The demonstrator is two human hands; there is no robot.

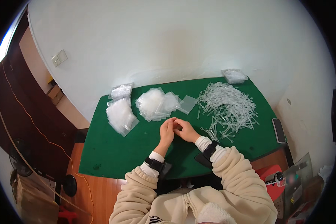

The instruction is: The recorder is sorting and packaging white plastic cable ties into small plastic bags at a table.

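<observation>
My left hand (167, 133) and my right hand (186, 131) meet over the middle of the green-topped table (138, 156). Their fingers are bent and pressed together at the tips; whatever lies between them, if anything, is hidden. Just beyond them are fanned clear plastic bags (151, 103), with a smaller stack of bags (171, 101) and a single flat bag (188, 104) beside it. To the right of my right hand spreads a large heap of thin clear plastic sticks with looped ends (227, 102). Several loose sticks (211, 133) lie closest to that hand.
Another fan of clear bags (121, 115) lies at the left, below a packed bundle (121, 90). A clear packet (235, 76) sits at the far right corner. A phone (278, 130) rests by the right edge. Beside the table stands a red stool (272, 186).
</observation>
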